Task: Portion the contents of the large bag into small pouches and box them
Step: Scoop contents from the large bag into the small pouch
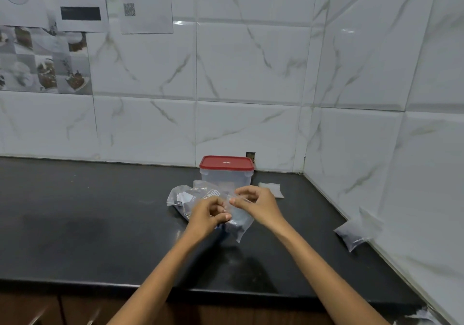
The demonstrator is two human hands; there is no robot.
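Above the black counter (88, 224), my left hand (208, 215) and my right hand (258, 204) both pinch the top of a small clear pouch (238, 221) holding dark contents, which hangs between them. Behind my hands the large clear printed bag (185, 196) lies on the counter. A clear plastic box with a red lid (226, 165) stands shut just behind it, near the wall.
A filled small pouch (351, 234) leans against the right wall's base. A pile of empty clear pouches (272, 189) lies right of the box. Tiled walls close the back and right. Papers (80, 0) hang on the wall at upper left. The counter's front edge (226, 292) runs below my forearms.
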